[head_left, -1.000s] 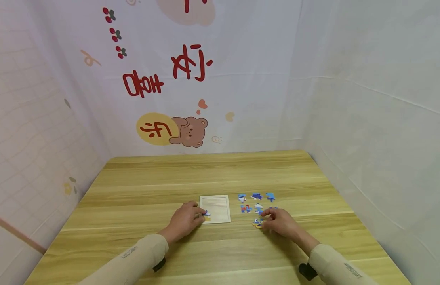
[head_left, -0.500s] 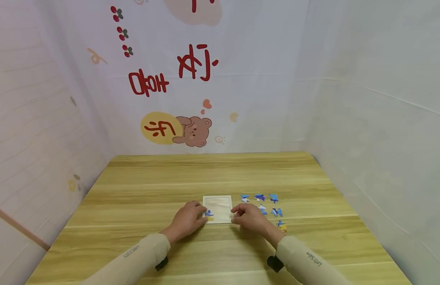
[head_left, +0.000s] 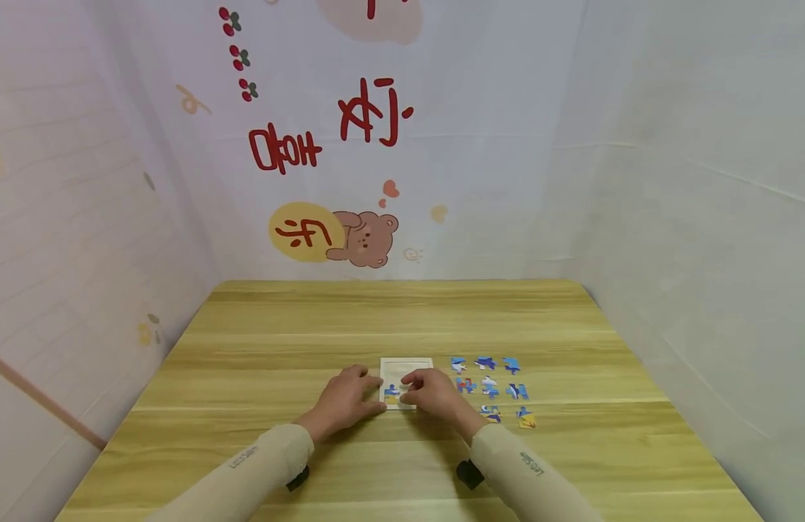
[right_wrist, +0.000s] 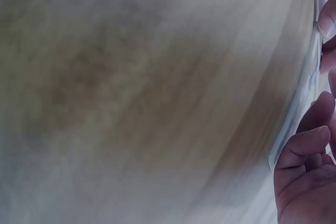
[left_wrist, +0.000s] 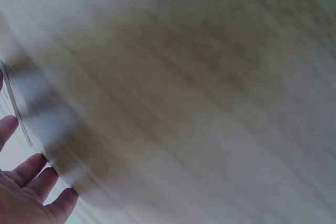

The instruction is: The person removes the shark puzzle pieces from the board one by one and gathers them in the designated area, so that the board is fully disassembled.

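Observation:
A white square puzzle frame lies on the table with a blue-and-yellow jigsaw piece in its lower left corner. My left hand rests against the frame's left edge, thumb and index spread apart. In the left wrist view, the fingers of that hand are spread and fairly straight at a pale edge. My right hand is over the frame's lower right part, its thumb and index tips apart beside the piece. Part of the frame is hidden under it. In the right wrist view its fingers are bent.
Right of the frame, several loose jigsaw pieces lie in rows, among them a blue one, a red-and-blue one and a yellow one. The wooden table meets white curtains at its back and sides.
My right hand has moved left from the loose pieces to the frame, uncovering the pieces beneath it. The left hand stays at the frame's left side. The head view has shifted slightly.

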`<action>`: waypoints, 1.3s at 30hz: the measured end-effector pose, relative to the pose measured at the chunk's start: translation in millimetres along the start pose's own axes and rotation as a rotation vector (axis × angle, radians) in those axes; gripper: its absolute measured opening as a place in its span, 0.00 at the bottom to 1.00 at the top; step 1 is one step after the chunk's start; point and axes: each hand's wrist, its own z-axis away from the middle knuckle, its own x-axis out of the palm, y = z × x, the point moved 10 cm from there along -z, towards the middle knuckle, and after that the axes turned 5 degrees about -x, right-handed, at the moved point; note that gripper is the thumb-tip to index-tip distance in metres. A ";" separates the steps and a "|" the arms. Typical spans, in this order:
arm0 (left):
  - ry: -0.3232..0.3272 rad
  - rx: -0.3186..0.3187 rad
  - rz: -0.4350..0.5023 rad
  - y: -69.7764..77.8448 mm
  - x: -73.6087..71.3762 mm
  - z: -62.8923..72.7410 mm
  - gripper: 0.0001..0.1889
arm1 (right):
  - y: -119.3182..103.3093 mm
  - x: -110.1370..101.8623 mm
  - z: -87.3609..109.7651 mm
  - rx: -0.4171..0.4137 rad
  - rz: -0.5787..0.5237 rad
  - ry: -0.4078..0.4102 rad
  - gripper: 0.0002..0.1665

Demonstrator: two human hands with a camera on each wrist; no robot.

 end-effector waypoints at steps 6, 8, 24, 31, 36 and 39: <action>0.012 0.029 -0.011 3.3 1.1 1.0 0.25 | -0.2 4.4 -1.0 -0.036 0.109 -0.021 0.16; 0.017 0.030 -0.014 3.2 0.7 1.3 0.25 | -1.8 6.0 -1.9 -0.065 0.144 -0.028 0.15; 0.030 0.039 -0.002 0.9 0.3 2.3 0.24 | -7.4 8.7 -2.3 -0.028 0.016 0.027 0.13; 0.034 0.044 -0.016 1.4 2.4 2.5 0.24 | -8.4 9.3 -2.3 -0.035 0.038 0.054 0.13; 0.033 0.041 -0.030 0.5 3.6 1.0 0.25 | -6.7 8.9 -2.6 -0.025 0.027 0.061 0.13; 0.034 0.039 -0.035 0.0 3.4 1.5 0.25 | -5.2 9.2 -2.9 -0.023 0.008 0.062 0.13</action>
